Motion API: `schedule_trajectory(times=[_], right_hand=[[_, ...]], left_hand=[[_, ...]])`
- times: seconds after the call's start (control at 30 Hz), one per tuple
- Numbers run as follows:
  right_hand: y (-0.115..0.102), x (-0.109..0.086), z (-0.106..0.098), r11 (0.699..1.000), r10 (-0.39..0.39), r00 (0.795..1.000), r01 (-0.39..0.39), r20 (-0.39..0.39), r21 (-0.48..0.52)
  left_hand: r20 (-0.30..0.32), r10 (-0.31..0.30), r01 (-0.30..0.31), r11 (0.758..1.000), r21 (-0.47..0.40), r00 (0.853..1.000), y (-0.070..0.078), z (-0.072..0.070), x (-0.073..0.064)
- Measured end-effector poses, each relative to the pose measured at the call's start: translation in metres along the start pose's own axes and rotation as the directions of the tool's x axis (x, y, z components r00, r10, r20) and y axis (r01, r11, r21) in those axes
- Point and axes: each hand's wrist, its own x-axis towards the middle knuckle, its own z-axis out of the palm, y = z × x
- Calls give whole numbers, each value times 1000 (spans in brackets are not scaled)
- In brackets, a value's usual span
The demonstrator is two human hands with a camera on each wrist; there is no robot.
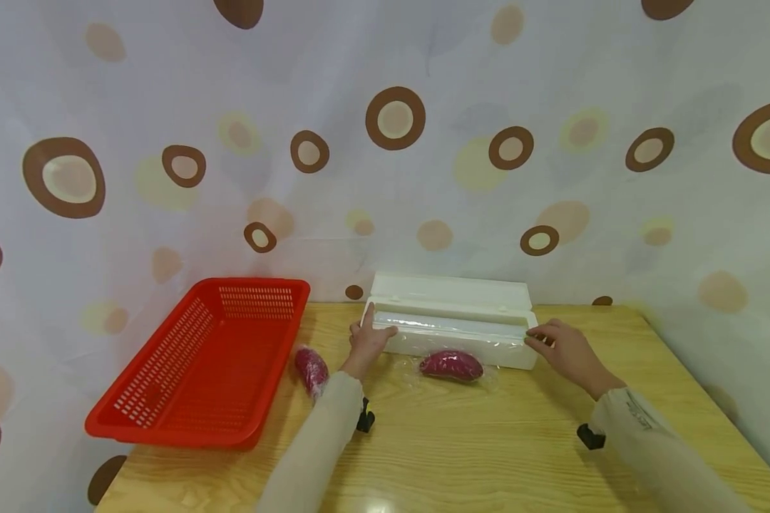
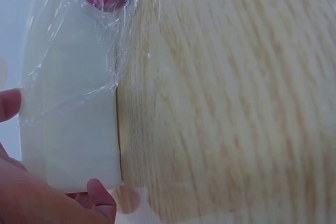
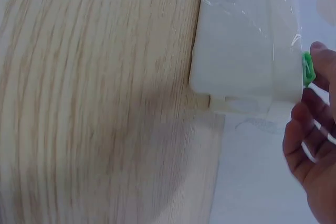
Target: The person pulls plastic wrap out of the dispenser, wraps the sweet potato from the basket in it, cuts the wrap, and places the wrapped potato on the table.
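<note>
A long white cling film box stands with its lid raised and a roll of film inside. My left hand holds the box's left end, thumb over its front edge. At the right end, the fingers of my right hand pinch a small green slider on the box's edge. A purple-red sweet potato lies against the front of the box on loose clear film. Left of my left hand lies another sweet potato, wrapped in film and partly behind my sleeve.
A red plastic basket with slotted sides stands on the left of the wooden table. Behind the table hangs a white curtain with brown and yellow spots, close to the raised lid.
</note>
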Motion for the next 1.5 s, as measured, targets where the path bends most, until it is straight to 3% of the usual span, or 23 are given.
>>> schedule_trajectory(times=[0.2, 0.43, 0.8, 1.2, 1.5], right_hand=[[-4, 4, -8, 995, 91, 996, -91, 6, 47], [-1, 7, -11, 990, 106, 994, -106, -1, 88], [-2, 3, -9, 974, 179, 984, -179, 8, 137], [4, 5, -11, 980, 146, 981, -161, 126, 119], [9, 3, -12, 988, 83, 995, -90, 62, 122]], left_hand=[[2, 2, -2, 1000, -6, 1000, 5, -1, 1], [-11, 5, -5, 1000, 1, 1000, 8, -4, 2], [25, -22, 23, 999, -29, 999, 9, -1, 2], [12, -31, 31, 999, 27, 999, -2, 5, 3], [-4, -27, 27, 1000, -2, 1000, 3, -1, 1]])
